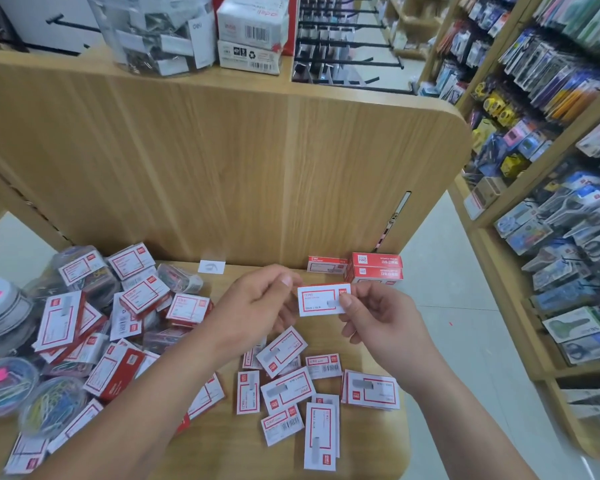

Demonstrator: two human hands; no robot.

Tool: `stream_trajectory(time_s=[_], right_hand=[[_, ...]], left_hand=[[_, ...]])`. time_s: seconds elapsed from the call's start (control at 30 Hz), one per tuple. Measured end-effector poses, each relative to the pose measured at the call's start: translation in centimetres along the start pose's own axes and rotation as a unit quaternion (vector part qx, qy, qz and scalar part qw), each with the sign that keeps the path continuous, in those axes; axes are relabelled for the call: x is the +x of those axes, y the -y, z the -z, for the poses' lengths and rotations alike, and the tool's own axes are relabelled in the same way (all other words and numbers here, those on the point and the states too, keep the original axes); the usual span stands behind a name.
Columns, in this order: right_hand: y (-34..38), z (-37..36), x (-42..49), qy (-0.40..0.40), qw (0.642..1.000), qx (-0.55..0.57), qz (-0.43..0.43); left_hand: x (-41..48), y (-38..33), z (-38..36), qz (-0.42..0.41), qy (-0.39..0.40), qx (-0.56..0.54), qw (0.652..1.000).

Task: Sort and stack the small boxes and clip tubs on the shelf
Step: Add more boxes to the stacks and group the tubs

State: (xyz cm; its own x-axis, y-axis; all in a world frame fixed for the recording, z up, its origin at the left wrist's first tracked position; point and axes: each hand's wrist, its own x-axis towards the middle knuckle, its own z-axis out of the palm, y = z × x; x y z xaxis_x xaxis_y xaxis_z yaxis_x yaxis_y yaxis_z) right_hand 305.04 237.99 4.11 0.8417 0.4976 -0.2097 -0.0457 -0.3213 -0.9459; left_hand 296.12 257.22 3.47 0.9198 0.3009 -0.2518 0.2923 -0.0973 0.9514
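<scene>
Both hands are clamped on one small box held just above the shelf: the right hand pinches its right end, and the left hand grips its left edge. This looks like the sorting step. The next move probably calls for setting it squarely on the stacked red boxes at the far right.

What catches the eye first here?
The left hand and right hand pinch one small red-and-white box above the wooden shelf. More such boxes lie scattered beneath and to the left, beside clear tubs of coloured paper clips. Two red boxes sit stacked at the back right.
</scene>
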Motion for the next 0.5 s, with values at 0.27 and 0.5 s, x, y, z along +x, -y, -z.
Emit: stream_trajectory(time_s=[0.27,0.5], right_hand=[[0.2,0.1,0.4,-0.025,1.000,-0.018,-0.007],[-0.7,0.2,1.3,-0.031,0.998,-0.044,-0.021]], left_hand=[[0.8,0.8,-1.2,-0.057,-0.067,0.027,0.996],[1.3,0.9,-1.2,-0.005,-0.029,-0.043,0.999]])
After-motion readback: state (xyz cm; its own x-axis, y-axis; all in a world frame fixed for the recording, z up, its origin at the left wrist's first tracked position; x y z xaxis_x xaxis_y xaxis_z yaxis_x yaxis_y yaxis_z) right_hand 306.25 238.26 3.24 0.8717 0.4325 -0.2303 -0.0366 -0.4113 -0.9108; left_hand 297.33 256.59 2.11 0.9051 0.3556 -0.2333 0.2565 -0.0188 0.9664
